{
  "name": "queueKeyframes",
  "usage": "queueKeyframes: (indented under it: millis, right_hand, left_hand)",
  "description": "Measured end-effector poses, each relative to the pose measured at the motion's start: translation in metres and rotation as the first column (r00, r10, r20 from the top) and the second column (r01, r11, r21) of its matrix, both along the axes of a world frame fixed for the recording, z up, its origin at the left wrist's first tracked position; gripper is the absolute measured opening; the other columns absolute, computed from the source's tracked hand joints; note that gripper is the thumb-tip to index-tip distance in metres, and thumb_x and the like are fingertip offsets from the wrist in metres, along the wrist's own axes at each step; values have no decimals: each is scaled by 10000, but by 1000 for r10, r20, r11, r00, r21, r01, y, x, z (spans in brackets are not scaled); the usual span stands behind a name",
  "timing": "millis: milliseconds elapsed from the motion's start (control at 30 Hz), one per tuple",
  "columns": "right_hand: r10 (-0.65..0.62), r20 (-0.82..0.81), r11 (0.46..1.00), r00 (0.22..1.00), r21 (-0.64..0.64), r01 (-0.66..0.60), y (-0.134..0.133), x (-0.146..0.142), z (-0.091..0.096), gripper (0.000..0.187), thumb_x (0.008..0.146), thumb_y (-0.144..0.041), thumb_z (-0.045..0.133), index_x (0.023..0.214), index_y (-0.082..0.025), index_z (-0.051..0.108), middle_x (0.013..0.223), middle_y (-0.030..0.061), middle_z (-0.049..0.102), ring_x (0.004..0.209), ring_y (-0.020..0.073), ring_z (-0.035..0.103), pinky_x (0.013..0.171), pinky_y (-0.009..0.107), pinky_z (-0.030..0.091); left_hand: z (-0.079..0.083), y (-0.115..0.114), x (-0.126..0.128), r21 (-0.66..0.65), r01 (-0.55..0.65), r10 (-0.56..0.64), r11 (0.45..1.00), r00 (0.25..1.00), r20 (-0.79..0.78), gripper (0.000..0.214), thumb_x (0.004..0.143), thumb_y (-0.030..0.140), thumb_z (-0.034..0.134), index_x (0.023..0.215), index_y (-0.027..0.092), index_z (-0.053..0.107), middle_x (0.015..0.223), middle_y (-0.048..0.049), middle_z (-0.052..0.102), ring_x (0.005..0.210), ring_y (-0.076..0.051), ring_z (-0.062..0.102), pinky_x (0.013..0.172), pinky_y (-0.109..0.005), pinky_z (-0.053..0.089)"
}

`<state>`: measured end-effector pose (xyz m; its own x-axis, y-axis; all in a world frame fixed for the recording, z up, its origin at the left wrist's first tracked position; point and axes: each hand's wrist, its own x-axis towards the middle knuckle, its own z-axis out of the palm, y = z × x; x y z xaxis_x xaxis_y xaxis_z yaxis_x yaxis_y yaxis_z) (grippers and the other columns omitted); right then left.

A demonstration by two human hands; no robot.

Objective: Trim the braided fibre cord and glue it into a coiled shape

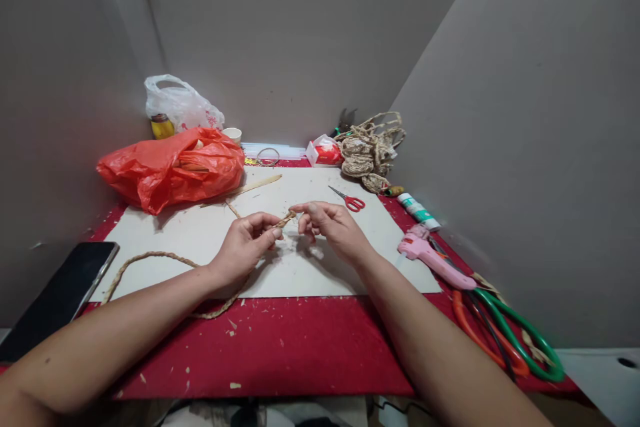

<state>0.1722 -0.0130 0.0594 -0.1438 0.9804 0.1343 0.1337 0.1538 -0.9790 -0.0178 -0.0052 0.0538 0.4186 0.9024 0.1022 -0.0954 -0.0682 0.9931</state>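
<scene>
My left hand (249,240) is closed, with thumb and fingers pinching a braided straw rope (286,219) near its end. The rope runs back under my left forearm and loops on the left across the white board (165,287). At the rope's tip is the index finger of my right hand (334,225), apparently touching it. The other fingers of that hand are apart and loosely bent, with nothing visibly held. Red-handled scissors (354,203) lie on the board beyond my right hand.
A red plastic bag (170,170) bulges at back left, near a phone (60,293). Coiled straw rope bundles (364,153) sit at back right. Along the right edge lie a pink glue gun (435,259) and green-handled shears (520,337). Grey panels (310,33) enclose the table.
</scene>
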Motion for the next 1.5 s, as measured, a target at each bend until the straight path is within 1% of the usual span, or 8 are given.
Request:
queueKeyframes:
  millis: [167, 433, 733, 867, 967, 1133, 1333, 1500]
  right_hand:
    - [156, 131, 988, 979, -23, -154, -3, -5, -3, 378, 793, -502, 622, 645, -156, 590, 528, -33, 514, 466, 79, 416, 468, 223, 331]
    - [324, 244, 945, 914, -46, -322, -9, -14, -7, 393, 834, -471, 567, 603, -153, 577, 509, -49, 457, 479, 73, 379, 463, 210, 312]
    - [-163, 393, 973, 905, 214, 82, -2, 6, 16, 343, 891, -411, 467, 742, -151, 634, 635, 15, 617, 540, 104, 513, 525, 228, 410]
    - [-348, 560, 932, 752, 290, 216, -29, 41, 34, 231, 839, -339, 550, 968, -192, 673, 899, 49, 692, 739, 151, 596, 659, 263, 453]
    - [-432, 724, 896, 539, 273, 351, -61, 85, 36, 293, 837, -266, 534, 1095, -194, 653, 1025, 92, 679, 859, 206, 605, 746, 314, 443]
    - [-309, 925, 823, 222, 142, 550, -90, 149, 9, 227, 815, -289, 579, 970, -164, 689, 957, 145, 674, 922, 286, 609, 719, 351, 444]
    - [-154, 980, 813, 125, 54, 580, -84, 161, -14, 253, 897, -315, 567, 1082, -153, 625, 1091, 113, 628, 958, 224, 612, 802, 381, 502]
    - [-207, 968, 822, 140, 95, 561, -83, 159, -9, 256, 855, -265, 612, 1081, -143, 620, 1104, 116, 619, 948, 223, 610, 797, 372, 496]
  left_hand:
    - [-1, 1, 1, 2, -41, 41, 999, 999, 27, 119, 759, 227, 671, 846, 144, 672, 713, 1, 623, 585, -81, 510, 559, -209, 422]
    - [-1, -1, 1, -6, -60, 60, 998, 998, 18, 138, 764, 227, 656, 875, 148, 640, 671, 12, 618, 552, -81, 515, 531, -203, 407]
    - [-16, 10, -5, 322, -7, 97, 947, 960, -264, 143, 814, 272, 593, 879, 171, 670, 807, -24, 676, 734, -152, 588, 666, -248, 450]
    - [-23, 17, -7, 358, -11, 120, 934, 951, -285, 167, 814, 299, 594, 909, 183, 667, 817, -24, 681, 729, -156, 591, 661, -254, 448]
    - [-25, 18, -6, 374, -2, 120, 927, 949, -293, 163, 802, 290, 601, 908, 187, 669, 799, -21, 675, 714, -155, 583, 657, -261, 444]
    - [-22, 15, -5, 375, 11, 107, 927, 950, -294, 154, 776, 274, 594, 867, 180, 675, 753, -18, 663, 668, -149, 558, 627, -263, 429]
    - [-22, 15, -6, 395, 34, 84, 918, 957, -277, 145, 782, 270, 575, 849, 180, 666, 739, -17, 653, 674, -150, 555, 640, -267, 425]
    - [-24, 16, -7, 417, 58, 63, 907, 961, -270, 147, 782, 247, 560, 843, 171, 669, 734, -25, 656, 685, -153, 562, 671, -277, 429]
